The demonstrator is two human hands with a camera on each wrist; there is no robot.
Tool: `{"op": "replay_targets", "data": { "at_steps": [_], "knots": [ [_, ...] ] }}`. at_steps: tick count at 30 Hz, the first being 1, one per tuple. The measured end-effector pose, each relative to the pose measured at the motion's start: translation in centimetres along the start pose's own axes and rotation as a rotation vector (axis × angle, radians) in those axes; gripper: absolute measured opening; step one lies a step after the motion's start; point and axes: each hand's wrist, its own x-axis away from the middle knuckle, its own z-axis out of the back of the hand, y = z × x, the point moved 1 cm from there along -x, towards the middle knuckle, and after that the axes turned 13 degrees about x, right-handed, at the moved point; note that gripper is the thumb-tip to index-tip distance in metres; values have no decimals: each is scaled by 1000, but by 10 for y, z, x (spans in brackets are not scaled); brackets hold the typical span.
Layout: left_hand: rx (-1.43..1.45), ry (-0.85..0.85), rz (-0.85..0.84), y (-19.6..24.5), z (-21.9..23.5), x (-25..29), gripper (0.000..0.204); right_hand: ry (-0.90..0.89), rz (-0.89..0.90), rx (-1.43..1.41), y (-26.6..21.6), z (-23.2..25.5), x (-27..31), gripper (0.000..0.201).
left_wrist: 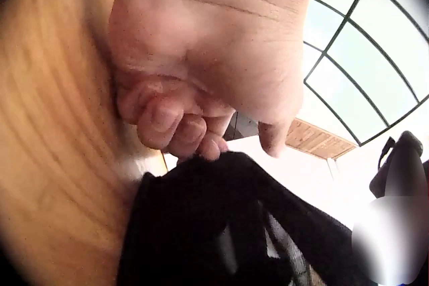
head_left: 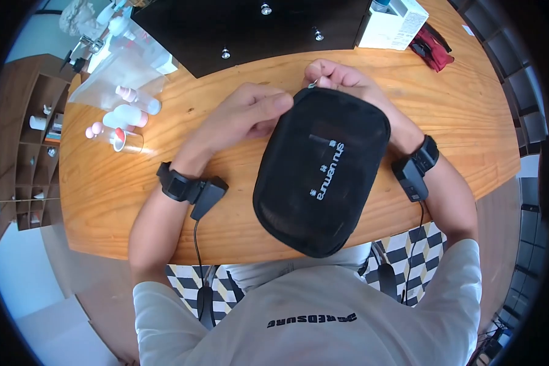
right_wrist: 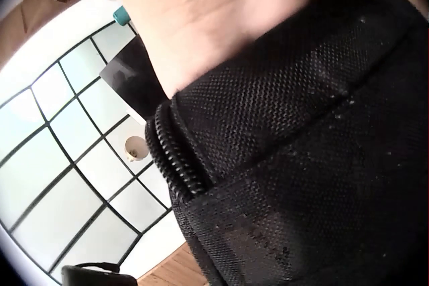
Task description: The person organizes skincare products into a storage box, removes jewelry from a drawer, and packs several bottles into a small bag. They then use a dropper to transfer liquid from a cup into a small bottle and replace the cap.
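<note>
Far left on the wooden table (head_left: 104,201) lies a clear plastic bag (head_left: 113,73) with small bottles (head_left: 128,116) spilled just beside it; what remains inside is hard to tell. Moving in, the left hand (head_left: 244,116) has its fingers (left_wrist: 167,122) curled, gripping the near top corner of the black mesh pouch (head_left: 323,174). The pouch stands tilted between both forearms, long axis running from the person's chest up toward the far edge. Now the right hand (head_left: 341,79) at the top rim, fingertips pressed together, pinching the small metal zipper pull (head_left: 312,85). The zipper track (right_wrist: 175,158) runs leftward from that pinch toward the left hand. Pouch contents hidden.
</note>
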Motion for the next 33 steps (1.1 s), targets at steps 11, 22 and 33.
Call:
{"op": "replay_targets", "data": {
  "at_steps": [11, 22, 33],
  "knots": [
    [-255, 183, -159, -10, 12, 4, 40, 37, 121, 335, -22, 15, 7, 12],
    [-348, -289, 355, 32, 7, 29, 57, 113, 71, 447, -16, -8, 9, 11],
    [-284, 42, -123, 2, 3, 2, 42, 83, 130, 496, -20, -15, 14, 8]
  ]
}}
